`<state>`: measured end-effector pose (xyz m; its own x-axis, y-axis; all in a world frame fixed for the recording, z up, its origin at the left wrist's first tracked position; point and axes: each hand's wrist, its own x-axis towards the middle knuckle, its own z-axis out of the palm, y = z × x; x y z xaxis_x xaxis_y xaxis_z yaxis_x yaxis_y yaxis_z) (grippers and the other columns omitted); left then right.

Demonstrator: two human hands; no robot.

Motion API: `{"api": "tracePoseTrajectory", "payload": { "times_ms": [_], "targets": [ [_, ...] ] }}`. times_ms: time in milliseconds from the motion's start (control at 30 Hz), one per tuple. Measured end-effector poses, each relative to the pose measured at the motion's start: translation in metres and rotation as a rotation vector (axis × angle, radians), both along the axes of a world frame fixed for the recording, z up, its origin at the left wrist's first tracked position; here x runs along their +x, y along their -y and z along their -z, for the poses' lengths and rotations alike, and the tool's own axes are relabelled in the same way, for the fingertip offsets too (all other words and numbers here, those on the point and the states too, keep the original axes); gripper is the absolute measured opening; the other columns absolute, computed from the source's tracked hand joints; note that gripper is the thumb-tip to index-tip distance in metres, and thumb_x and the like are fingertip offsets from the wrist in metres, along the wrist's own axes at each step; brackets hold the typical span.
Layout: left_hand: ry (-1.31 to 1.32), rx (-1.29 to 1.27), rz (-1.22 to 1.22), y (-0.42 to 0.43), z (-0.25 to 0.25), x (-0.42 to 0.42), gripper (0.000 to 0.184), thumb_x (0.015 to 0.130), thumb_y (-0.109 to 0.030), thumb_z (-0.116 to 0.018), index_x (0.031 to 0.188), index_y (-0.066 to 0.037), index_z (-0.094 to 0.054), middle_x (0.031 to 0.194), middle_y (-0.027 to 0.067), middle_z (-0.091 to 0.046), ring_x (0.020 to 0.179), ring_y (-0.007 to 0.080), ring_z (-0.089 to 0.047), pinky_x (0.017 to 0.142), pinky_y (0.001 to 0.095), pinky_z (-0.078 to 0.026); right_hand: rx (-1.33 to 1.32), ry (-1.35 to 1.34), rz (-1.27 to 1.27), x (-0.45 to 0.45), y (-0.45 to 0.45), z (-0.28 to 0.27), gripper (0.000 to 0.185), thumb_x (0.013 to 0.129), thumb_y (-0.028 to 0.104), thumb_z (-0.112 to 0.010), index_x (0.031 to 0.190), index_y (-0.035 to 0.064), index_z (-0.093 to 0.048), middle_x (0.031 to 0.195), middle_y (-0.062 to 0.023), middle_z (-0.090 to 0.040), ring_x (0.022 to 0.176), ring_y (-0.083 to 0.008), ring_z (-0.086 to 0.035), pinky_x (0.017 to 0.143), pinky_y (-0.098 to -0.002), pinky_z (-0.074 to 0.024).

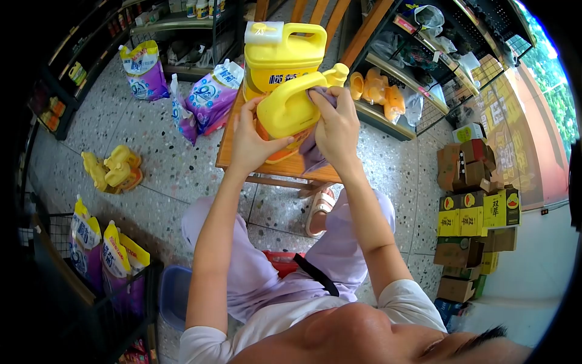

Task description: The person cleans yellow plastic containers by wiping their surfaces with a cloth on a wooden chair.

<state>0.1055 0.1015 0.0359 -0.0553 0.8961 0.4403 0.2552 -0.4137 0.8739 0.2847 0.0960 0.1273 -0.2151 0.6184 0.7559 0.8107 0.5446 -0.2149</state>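
Note:
A yellow plastic jug [285, 115] with a moulded handle and yellow cap leans to the right over a wooden chair seat [232, 151]. Spread around its left side and lower front, my left hand [251, 141] grips the jug. My right hand [337, 128] is closed on a purple cloth [313, 156], pressing it against the jug's right side below the cap. Part of the cloth hangs down under my fingers. Just behind stands a larger yellow jug [285, 57] with dark printed characters and a pale wrap at its top left corner.
Purple detergent bags [213, 94] stand on the speckled floor to the left, near a group of small yellow bottles [118, 168]. A blue-grey bin [174, 297] is by my left leg. Shelving [388, 115] rises at the right, with stacked cartons [464, 215] along the wall.

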Motion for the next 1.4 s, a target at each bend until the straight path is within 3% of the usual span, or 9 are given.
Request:
{"api": "tracePoseTrajectory", "payload": {
  "times_ms": [133, 233, 333, 433, 533, 733, 933, 1400],
  "targets": [
    [-0.013, -0.037, 0.003, 0.002, -0.008, 0.0, 0.099, 0.06, -0.034, -0.094, 0.139, -0.004, -0.04, 0.136, 0.0145, -0.058, 0.128, 0.0298, -0.054, 0.114, 0.0507, -0.021, 0.03, 0.2, 0.091, -0.005, -0.002, 0.001, 0.039, 0.073, -0.003, -0.062, 0.11, 0.0013, -0.071, 0.105, -0.0131, -0.059, 0.096, -0.0308, -0.061, 0.078, -0.0399, -0.0526],
    [-0.012, -0.018, 0.007, 0.002, -0.007, -0.001, 0.101, 0.06, -0.035, -0.094, 0.139, -0.005, -0.039, 0.138, 0.014, -0.057, 0.131, 0.0298, -0.052, 0.116, 0.0556, -0.016, -0.026, 0.103, 0.088, -0.013, 0.002, 0.003, 0.041, 0.072, -0.002, -0.062, 0.112, -0.0001, -0.069, 0.105, -0.013, -0.058, 0.097, -0.0312, -0.061, 0.079, -0.0397, -0.0526],
    [-0.023, -0.002, -0.007, 0.004, -0.013, 0.002, 0.095, 0.06, -0.015, -0.094, 0.137, 0.0, -0.041, 0.133, 0.0162, -0.054, 0.126, 0.0273, -0.053, 0.109, 0.0387, -0.042, -0.08, -0.007, 0.016, -0.019, 0.008, 0.007, 0.039, 0.072, -0.004, -0.062, 0.111, 0.0007, -0.07, 0.104, -0.0132, -0.058, 0.097, -0.0317, -0.062, 0.079, -0.0396, -0.0526],
    [-0.025, 0.026, -0.01, 0.003, -0.011, 0.002, 0.094, 0.061, -0.015, -0.093, 0.138, 0.0, -0.041, 0.132, 0.0161, -0.054, 0.125, 0.0268, -0.054, 0.108, 0.038, -0.043, -0.125, -0.051, -0.059, -0.029, 0.019, 0.004, 0.038, 0.074, -0.005, -0.061, 0.109, 0.0015, -0.071, 0.104, -0.014, -0.058, 0.096, -0.0327, -0.062, 0.08, -0.0398, -0.0527],
    [0.002, 0.01, 0.002, 0.0, -0.004, 0.001, 0.1, 0.06, -0.035, -0.094, 0.139, -0.003, -0.04, 0.136, 0.0146, -0.058, 0.127, 0.0292, -0.054, 0.112, 0.0455, -0.025, -0.188, -0.149, -0.088, -0.033, 0.019, 0.008, 0.036, 0.075, -0.006, -0.06, 0.109, 0.0016, -0.071, 0.103, -0.0144, -0.058, 0.094, -0.0333, -0.063, 0.08, -0.0394, -0.0525],
    [0.014, 0.006, -0.013, -0.002, 0.001, 0.002, 0.101, 0.059, -0.032, -0.094, 0.139, -0.003, -0.041, 0.135, 0.0154, -0.057, 0.126, 0.0313, -0.05, 0.11, 0.0451, -0.03, -0.292, -0.285, -0.182, -0.029, 0.015, 0.016, 0.038, 0.075, -0.007, -0.059, 0.11, 0.0007, -0.071, 0.102, -0.015, -0.058, 0.095, -0.0336, -0.062, 0.08, -0.0391, -0.0517],
    [0.018, 0.007, -0.027, 0.0, -0.003, 0.002, 0.1, 0.058, -0.03, -0.094, 0.139, -0.003, -0.042, 0.133, 0.0157, -0.058, 0.124, 0.0337, -0.049, 0.107, 0.0456, -0.036, -0.069, -0.17, -0.13, -0.03, 0.022, 0.04, 0.041, 0.072, -0.004, -0.063, 0.113, 0.001, -0.072, 0.105, -0.0153, -0.058, 0.093, -0.0328, -0.062, 0.079, -0.0398, -0.0512],
    [0.001, 0.022, -0.061, -0.001, -0.001, 0.004, 0.096, 0.062, -0.034, -0.091, 0.138, -0.004, -0.043, 0.13, 0.0159, -0.058, 0.124, 0.0336, -0.051, 0.109, 0.0459, -0.032, 0.124, 0.017, -0.127, -0.025, 0.028, 0.053, 0.043, 0.071, -0.001, -0.063, 0.113, 0.0029, -0.072, 0.109, -0.0132, -0.058, 0.088, -0.0302, -0.06, 0.075, -0.0396, -0.0507]
  ]
}}
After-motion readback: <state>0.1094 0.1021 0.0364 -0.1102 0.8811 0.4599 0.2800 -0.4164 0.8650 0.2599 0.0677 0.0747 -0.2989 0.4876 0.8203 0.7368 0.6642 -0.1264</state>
